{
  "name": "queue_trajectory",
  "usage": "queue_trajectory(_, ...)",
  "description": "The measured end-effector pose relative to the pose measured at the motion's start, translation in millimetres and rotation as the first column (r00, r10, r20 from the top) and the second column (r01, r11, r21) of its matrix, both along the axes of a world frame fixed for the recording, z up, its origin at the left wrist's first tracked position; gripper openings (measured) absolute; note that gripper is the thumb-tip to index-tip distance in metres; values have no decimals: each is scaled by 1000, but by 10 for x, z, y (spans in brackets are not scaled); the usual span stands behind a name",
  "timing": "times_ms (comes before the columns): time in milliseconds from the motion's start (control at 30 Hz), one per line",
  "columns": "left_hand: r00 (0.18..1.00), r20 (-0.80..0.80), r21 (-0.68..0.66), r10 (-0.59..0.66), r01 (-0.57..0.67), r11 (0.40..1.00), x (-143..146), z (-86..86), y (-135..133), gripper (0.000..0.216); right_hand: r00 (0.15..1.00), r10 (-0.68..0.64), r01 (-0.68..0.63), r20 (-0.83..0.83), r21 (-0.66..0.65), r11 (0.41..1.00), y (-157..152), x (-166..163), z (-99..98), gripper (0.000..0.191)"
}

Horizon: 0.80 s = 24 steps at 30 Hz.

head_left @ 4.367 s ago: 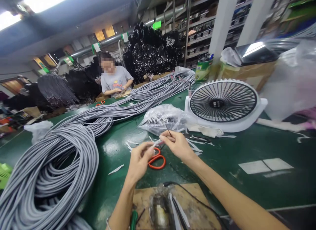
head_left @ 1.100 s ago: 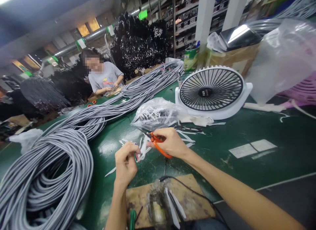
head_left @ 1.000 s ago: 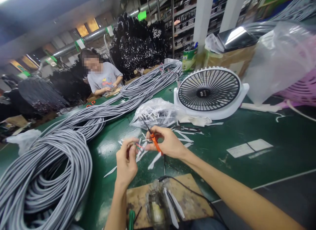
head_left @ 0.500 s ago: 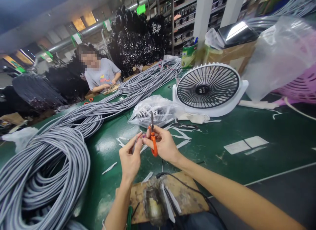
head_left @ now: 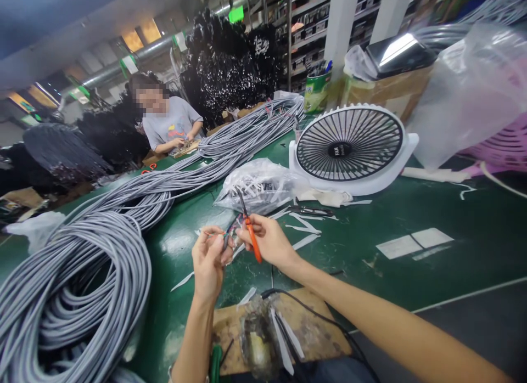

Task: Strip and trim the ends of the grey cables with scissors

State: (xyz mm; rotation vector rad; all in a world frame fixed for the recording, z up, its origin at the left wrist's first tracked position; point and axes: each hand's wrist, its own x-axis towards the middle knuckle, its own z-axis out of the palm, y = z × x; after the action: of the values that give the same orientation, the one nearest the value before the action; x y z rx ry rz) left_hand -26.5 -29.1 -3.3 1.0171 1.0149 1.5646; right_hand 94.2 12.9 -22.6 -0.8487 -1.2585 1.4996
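My left hand point(head_left: 209, 257) is closed on the end of a grey cable point(head_left: 226, 241), where thin coloured wires fan out between the fingers. Close beside it, my right hand point(head_left: 269, 241) grips a pair of orange-handled pliers point(head_left: 252, 237), whose dark jaws point up and left, away from the wires. The right fingertips reach toward the cable end; whether they also pinch a wire is too small to tell. Both hands are above the green table point(head_left: 349, 251). Below them lies a worn wooden board point(head_left: 313, 322) with a rounded metal and glass-like fixture point(head_left: 258, 344).
Coils of grey cable point(head_left: 135, 251) fill the left side. A plastic bag of small parts point(head_left: 259, 185) and a white fan point(head_left: 354, 185) stand beyond my hands. White strips point(head_left: 307, 240) lie scattered. A co-worker point(head_left: 173, 119) sits across the table. A dark cord point(head_left: 304, 303) crosses the board.
My left hand has shifted slightly left and down and turned, so the coloured wires now show. The pliers have tilted from upright to leaning left.
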Motion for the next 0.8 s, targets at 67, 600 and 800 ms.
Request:
queue_trajectory(67,995,-59,96,83,-77,992,-28,-5,-2,27,986,-98,69,131,208,976,-34,11,0,34)
queue_trajectory(600,831,-443,271,336,-233,934,-95,-95,-56,20,837,-370,-13,404,690,723,1,82,-51,29)
queue_trajectory(800,847,-420,249,326,-238,939,-56,-30,-75,26,777,-382,-103,501,699,708,-31,111,-34,19)
